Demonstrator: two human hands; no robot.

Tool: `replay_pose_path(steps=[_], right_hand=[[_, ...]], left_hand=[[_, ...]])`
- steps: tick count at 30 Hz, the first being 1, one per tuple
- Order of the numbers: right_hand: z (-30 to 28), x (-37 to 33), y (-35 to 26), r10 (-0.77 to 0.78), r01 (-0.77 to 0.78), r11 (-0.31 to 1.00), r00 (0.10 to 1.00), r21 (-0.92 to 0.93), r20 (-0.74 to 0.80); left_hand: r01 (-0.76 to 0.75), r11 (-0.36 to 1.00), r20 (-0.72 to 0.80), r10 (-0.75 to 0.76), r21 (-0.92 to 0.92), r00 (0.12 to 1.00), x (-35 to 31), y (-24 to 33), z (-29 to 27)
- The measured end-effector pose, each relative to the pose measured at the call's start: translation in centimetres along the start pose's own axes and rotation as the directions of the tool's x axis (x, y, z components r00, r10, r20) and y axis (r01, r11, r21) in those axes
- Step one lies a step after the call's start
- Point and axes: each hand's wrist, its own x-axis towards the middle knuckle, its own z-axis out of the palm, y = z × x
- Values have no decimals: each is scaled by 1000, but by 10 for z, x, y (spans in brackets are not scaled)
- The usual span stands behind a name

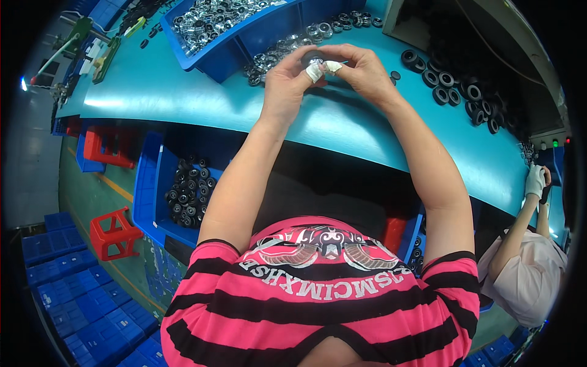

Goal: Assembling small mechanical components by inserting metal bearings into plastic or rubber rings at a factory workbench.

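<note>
Between both hands, above the teal table [183, 101], is a small wheel [312, 58] with a black tyre and a shiny hub. My left hand [285, 85] closes on its left side, thumb pressed against the near face. From the other side my right hand [367, 72] grips it, its thumb beside the left one. White tape wraps both thumbs. Fingers partly cover the wheel, so how far the hub sits in the tyre cannot be seen. Just beyond the hands lies a row of loose chrome hubs [293, 43].
A blue bin [211, 59] of chrome hubs stands behind the hands. Black tyres [441, 79] lie in a heap at the right. Below the table, a blue crate [147, 183] holds black wheels. Red stools [114, 235] stand at left; a gloved co-worker [526, 269] sits at right.
</note>
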Motion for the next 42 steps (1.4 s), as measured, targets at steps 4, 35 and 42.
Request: replay_pose_path(steps=[4,35,42], right_hand=[[3,-1,4,-35,36,999,998,8,-43],[19,-7,2,-35,37,999,961,3,-275],[12,6,14,126,-96,982,975,164,-184]], left_hand=[[-71,995,-62,75,66,995,0,-2,4],[13,942,-229,68,337,971,7,14,23],[-10,930,-137,65,368,988,11,4,18]])
